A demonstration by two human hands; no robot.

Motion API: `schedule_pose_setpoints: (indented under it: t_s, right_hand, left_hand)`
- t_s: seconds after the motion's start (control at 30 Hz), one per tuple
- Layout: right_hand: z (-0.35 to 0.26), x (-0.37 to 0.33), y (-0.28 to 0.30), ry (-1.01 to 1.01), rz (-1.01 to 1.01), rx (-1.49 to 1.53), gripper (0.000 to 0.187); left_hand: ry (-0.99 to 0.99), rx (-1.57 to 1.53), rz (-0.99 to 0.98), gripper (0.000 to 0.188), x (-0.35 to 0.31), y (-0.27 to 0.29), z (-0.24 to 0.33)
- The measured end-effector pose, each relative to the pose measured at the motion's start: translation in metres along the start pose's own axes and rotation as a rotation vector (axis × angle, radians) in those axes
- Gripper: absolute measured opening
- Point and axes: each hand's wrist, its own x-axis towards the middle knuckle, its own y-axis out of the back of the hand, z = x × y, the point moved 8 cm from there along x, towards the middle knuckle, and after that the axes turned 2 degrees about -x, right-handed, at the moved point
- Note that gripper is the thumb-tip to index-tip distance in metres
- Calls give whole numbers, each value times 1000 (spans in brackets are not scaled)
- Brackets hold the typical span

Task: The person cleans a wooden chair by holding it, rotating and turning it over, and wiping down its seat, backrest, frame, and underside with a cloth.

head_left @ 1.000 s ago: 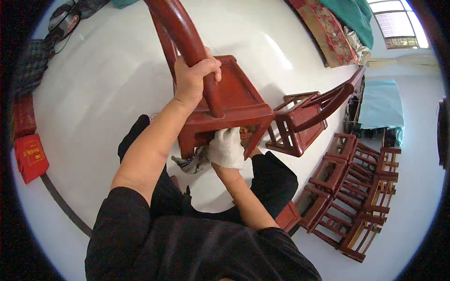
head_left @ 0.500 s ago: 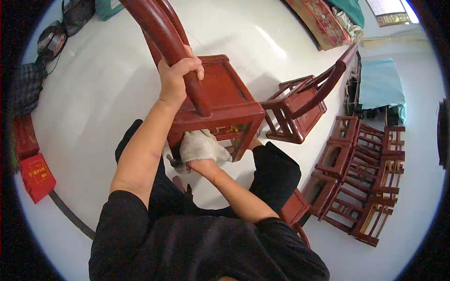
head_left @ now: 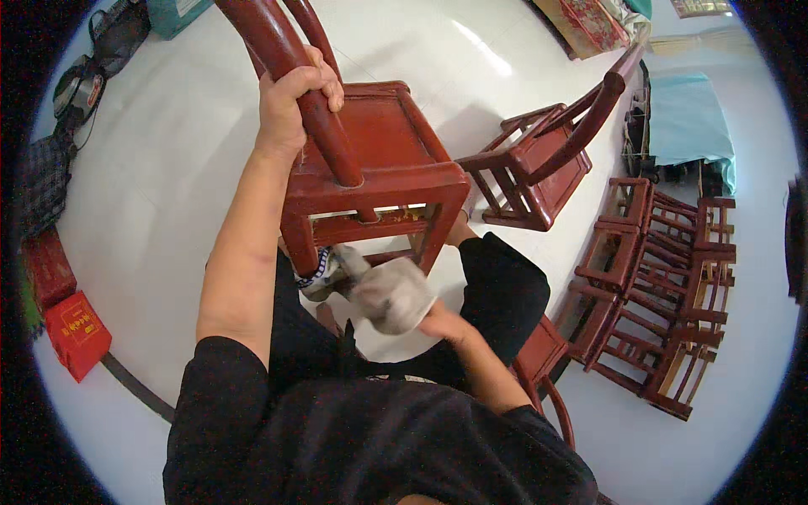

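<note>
A dark red wooden chair (head_left: 391,126) stands tilted before me between my legs. My left hand (head_left: 295,93) is wrapped round its curved, thick back rail. Below the seat's near edge, a greyish-white cloth (head_left: 389,295) is bunched up and smeared by motion. My right hand (head_left: 442,322) grips this cloth, which hides most of the fingers. The cloth is apart from the chair's seat and near its lower rungs. Beside the chair's left leg, something with a blue-and-white pattern (head_left: 318,268) shows on the floor.
A second red chair (head_left: 551,164) stands to the right. Several stacked wooden chairs (head_left: 652,295) line the right wall, below a table with a turquoise cloth (head_left: 692,118). A red bag (head_left: 77,335) and dark bags (head_left: 46,181) lie at the left. Another red chair (head_left: 539,353) is by my right side.
My right hand has drawn the cloth from under the chair's seat toward me and to the right. The left hand keeps its hold on the rail. The view has shifted slightly.
</note>
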Motion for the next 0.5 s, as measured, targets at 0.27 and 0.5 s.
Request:
schedule_pose_setpoints:
  t_s: [0.27,0.5]
  right_hand:
    - [25,40,34,-322,387,-782,39]
    - [74,75,0,-194,160,-350,41]
  left_hand:
    - [-42,-61,9,15,-11,-11,-8]
    - [-141,-60,177,13,-13,-2,-7]
